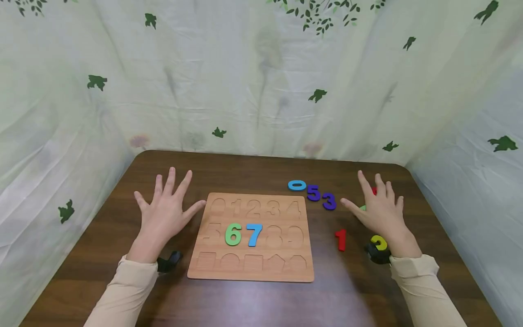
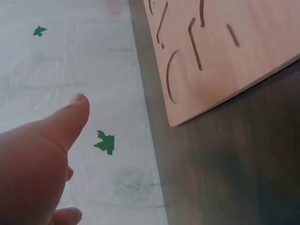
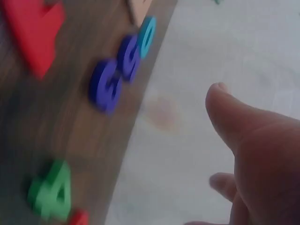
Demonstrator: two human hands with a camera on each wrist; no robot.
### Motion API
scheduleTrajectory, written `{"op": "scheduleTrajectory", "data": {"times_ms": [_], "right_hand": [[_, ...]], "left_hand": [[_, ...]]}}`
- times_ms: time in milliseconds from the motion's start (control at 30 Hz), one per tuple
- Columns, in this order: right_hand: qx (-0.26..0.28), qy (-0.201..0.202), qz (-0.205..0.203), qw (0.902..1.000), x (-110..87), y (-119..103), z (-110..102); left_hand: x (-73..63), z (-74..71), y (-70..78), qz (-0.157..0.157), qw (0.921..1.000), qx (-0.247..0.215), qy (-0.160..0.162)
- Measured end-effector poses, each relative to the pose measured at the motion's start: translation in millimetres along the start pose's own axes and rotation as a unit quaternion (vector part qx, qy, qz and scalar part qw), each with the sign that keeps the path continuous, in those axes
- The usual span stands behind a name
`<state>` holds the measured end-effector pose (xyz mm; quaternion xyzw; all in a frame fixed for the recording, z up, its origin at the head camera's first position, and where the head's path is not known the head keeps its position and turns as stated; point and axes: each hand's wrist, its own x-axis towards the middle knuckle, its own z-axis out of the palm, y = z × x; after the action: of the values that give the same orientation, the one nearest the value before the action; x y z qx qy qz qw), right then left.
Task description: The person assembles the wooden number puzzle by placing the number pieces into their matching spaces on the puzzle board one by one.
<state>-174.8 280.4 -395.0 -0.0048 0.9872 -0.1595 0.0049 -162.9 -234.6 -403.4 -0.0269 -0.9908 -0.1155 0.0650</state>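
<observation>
My left hand (image 1: 165, 211) has its fingers spread over the table, just left of the wooden number board (image 1: 261, 253). Its thumb points towards the board's upper left corner. A green 6 (image 1: 233, 235) and a blue 7 (image 1: 254, 235) lie side by side in the board's middle row. On the right, my right hand (image 1: 383, 213) is also spread, holding nothing. Beneath it lie a green 4 (image 3: 64, 180) and a red piece (image 1: 374, 190), both mostly hidden in the head view. A red 1 (image 1: 341, 240) lies left of the right wrist.
Off the board's upper right corner lie a light blue 0 (image 1: 297, 181), a purple 5 (image 1: 313, 194) and a purple 3 (image 1: 329, 201). The right wrist camera (image 1: 377, 258) overlaps a yellow piece (image 1: 382, 243). A pale curtain (image 1: 245, 68) surrounds the brown table (image 1: 253, 304).
</observation>
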Motion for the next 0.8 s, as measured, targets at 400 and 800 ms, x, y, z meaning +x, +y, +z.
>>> {"op": "scheduleTrajectory", "data": {"times_ms": [400,800], "right_hand": [[0.039,-0.018,-0.058,0.9974,43.6,-62,50],[0.008,-0.036,-0.043,0.9984,81.4,-91,78]], "left_hand": [[-38.2,17.7,-17.6,0.081,0.9944,-0.055,-0.039],[-57.6,36.8,-36.9,0.131,0.9615,-0.202,-0.132]]}}
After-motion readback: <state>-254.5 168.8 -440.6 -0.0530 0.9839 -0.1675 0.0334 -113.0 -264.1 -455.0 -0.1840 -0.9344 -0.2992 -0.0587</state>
